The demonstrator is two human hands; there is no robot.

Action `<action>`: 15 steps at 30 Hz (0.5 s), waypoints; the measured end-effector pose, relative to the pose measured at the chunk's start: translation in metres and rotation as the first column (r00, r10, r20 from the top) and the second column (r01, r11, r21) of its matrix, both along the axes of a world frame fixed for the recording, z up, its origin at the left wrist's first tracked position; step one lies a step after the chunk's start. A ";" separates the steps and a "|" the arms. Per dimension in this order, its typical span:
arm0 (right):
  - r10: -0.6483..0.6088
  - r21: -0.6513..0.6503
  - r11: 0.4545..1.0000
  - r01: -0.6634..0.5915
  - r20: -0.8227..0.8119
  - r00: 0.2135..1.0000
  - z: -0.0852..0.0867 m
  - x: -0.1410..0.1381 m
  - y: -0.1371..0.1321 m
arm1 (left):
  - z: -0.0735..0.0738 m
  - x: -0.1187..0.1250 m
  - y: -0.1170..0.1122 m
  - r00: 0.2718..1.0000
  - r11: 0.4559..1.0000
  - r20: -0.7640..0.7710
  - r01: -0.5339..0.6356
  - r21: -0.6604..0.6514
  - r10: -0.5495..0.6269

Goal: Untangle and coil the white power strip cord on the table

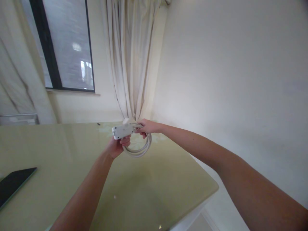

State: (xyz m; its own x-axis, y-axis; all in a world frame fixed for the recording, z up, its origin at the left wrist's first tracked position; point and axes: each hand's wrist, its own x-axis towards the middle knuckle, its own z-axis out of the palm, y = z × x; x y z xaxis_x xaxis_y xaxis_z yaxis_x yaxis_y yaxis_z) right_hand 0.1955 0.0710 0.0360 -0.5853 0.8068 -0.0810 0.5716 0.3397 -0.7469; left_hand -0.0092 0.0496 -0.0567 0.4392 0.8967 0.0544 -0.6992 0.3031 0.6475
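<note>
Above the far part of the table, a white power strip [122,131] is held up with its cable [141,153] wound in loops that hang below it. My left hand [119,144] is closed around the underside of the strip and the near side of the loops. At the strip's right end, my right hand [147,126] pinches the cable, its fingers bent round the top of the coil. Just behind the strip shows a small white piece [126,121], perhaps the plug; I cannot tell exactly.
The pale green tabletop [134,192] has a rounded corner at the right. A flat dark panel [15,183] lies at the left edge. A small black object [98,124] is near the back edge. Behind are a curtain [134,57], a window [69,45] and a white wall [228,64].
</note>
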 end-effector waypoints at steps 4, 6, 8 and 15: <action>-0.279 -0.096 0.959 0.265 -0.175 0.944 -0.032 0.017 0.015 | -0.032 0.018 0.016 0.991 0.995 -0.115 -0.082 -0.065 0.074; -0.414 -0.135 0.910 0.393 -0.221 0.883 -0.045 0.027 0.025 | -0.051 0.029 0.019 0.979 0.989 -0.183 -0.106 -0.099 0.086; -0.484 -0.144 0.875 0.462 -0.241 0.841 -0.057 0.039 0.034 | -0.071 0.039 0.018 0.969 0.986 -0.223 -0.130 -0.108 0.103; -0.563 -0.234 0.822 0.520 -0.196 0.803 -0.097 0.077 0.052 | -0.116 0.062 0.009 0.929 0.972 -0.308 -0.229 -0.042 0.206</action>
State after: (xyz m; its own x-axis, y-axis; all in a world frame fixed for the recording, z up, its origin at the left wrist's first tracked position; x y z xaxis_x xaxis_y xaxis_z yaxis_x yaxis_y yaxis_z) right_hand 0.2720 0.1235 -0.0606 -0.0743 0.9857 -0.1514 0.4170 -0.1072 -0.9026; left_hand 0.0529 0.0591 -0.1728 0.2181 0.9684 -0.1212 -0.5309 0.2220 0.8179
